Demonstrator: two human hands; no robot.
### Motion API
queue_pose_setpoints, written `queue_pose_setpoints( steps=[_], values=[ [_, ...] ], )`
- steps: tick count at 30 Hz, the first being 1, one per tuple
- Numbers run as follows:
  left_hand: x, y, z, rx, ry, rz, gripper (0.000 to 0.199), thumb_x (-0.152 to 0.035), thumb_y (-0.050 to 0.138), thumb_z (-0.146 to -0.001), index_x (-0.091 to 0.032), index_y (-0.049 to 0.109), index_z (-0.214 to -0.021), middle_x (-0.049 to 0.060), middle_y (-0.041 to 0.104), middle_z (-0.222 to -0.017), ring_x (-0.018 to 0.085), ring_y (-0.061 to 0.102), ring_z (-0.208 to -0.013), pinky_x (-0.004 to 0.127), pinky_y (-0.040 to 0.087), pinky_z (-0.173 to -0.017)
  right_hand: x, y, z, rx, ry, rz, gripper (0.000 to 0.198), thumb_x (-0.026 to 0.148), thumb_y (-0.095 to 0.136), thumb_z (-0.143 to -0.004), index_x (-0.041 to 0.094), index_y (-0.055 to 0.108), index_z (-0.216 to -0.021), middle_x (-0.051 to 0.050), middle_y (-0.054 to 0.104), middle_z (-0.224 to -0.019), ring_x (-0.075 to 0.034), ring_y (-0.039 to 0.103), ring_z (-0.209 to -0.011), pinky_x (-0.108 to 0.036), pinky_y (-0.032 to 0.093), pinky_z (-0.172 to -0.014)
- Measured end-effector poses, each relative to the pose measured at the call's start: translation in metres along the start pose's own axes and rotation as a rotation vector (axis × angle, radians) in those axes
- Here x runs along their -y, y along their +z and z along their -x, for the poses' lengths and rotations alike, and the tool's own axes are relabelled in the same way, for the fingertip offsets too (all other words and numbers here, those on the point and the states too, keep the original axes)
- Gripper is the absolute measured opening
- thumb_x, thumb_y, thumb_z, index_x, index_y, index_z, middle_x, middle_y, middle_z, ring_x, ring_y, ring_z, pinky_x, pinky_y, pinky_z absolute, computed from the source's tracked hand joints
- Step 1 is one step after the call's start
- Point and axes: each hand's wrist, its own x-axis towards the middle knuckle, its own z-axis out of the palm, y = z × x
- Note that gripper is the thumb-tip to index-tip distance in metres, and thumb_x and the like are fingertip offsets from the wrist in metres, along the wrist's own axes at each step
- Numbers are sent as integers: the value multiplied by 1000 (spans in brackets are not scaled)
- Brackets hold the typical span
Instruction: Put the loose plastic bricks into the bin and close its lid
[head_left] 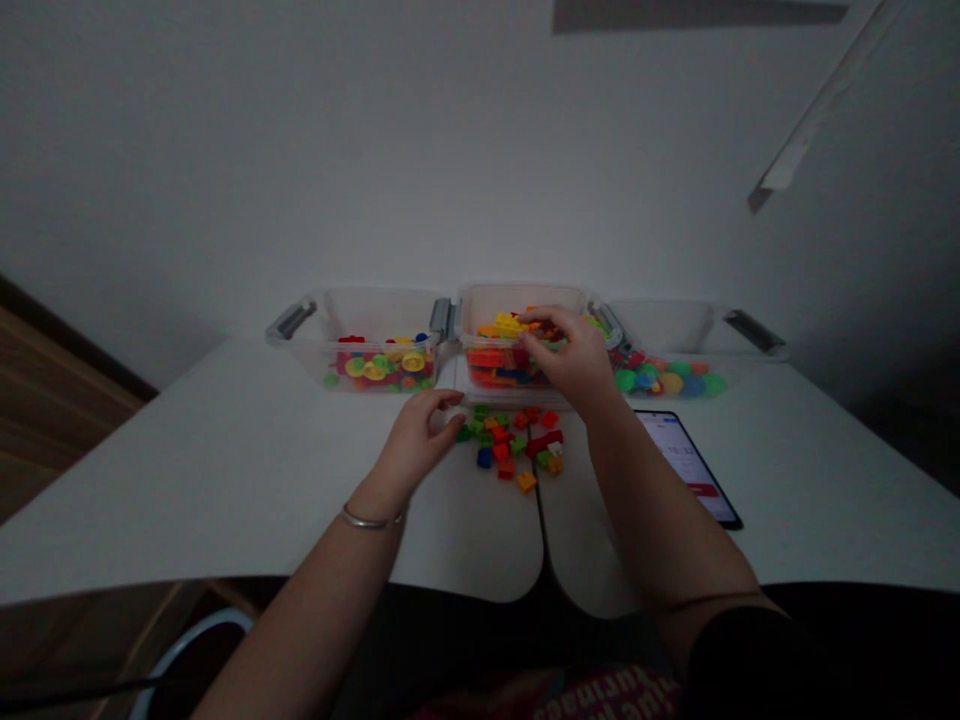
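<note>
My left hand is just left of a loose pile of toy building bricks on the table. Its thumb and fingers are curved and apart, with nothing visible between them. My right hand reaches over the front wall of the middle clear plastic bin. Its thumb and index finger are apart, their tips close to a yellow brick on top of the bin's orange, red and blue bricks; whether they touch is unclear. The pile holds small green, red, orange and blue bricks.
A left clear bin holds mixed colourful pieces, and a right bin holds round coloured pieces. A lit phone lies beside my right forearm. The white table has a seam under the pile; a wall stands behind.
</note>
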Motion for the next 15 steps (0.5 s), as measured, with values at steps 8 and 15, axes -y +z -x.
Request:
queue_pose_setpoints(
  steps=[8, 15],
  values=[
    [-1, -4, -2, 171, 37, -97, 23, -24, 63, -83, -20, 71, -105, 8, 72, -99, 25, 66, -96, 44, 52, -91, -14, 8, 5, -126, 92, 244, 23, 27, 60, -87, 24, 77, -102, -7, 77, -104, -30, 64, -103, -51, 39, -103],
    [10, 3, 2, 248, -14, -231, 42, -21, 66, -74, -19, 68, -116, 10, 71, -105, 29, 65, -99, 47, 50, -92, -18, 9, 4, -141, 119, 256, 23, 28, 62, -86, 25, 75, -104, -6, 77, -102, -29, 66, -99, -53, 38, -103]
  ],
)
